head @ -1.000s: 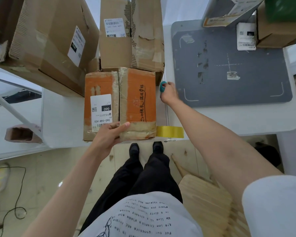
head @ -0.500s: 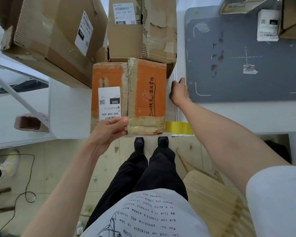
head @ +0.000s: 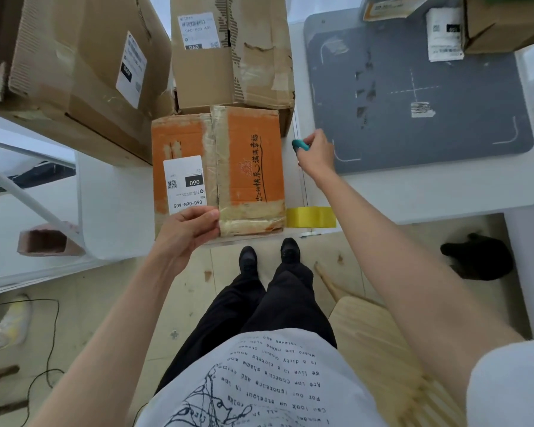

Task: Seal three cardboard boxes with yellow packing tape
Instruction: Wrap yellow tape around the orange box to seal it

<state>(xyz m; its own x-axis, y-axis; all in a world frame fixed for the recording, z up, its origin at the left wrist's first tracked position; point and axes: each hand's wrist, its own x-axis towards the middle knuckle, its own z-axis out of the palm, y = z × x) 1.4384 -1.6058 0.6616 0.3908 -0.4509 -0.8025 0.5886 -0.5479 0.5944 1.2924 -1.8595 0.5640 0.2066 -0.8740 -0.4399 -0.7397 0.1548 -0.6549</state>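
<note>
The left hand (head: 187, 230) grips the near edge of the orange box (head: 218, 172), thumb lying on top by the white shipping label (head: 185, 184), the other fingers curled round the edge and mostly out of sight beneath. The right hand (head: 316, 154) reaches out past the box's right side and pinches a small teal object (head: 300, 145); only its tip shows beyond the fingers, so what it is cannot be made out.

Nearest the body, the yellow tape roll (head: 311, 216) lies at the front edge of the white table (head: 413, 195), just beside the orange box's near right corner. The box sits on the table edge, its top flaps shut and meeting along a seam covered with old, wrinkled clear tape; a band of the same worn tape crosses its near end. The cardboard is scuffed, with black characters printed down the right flap.

Behind it, touching its far end, stands a plain brown box (head: 232, 53) with a torn strip down the middle and a label at its top. To the left a large brown box (head: 74, 66) lies tilted, cut off by the frame. Right of the boxes a grey mat (head: 413, 87) covers the table; at its far edge more boxes are cropped and hard to read
</note>
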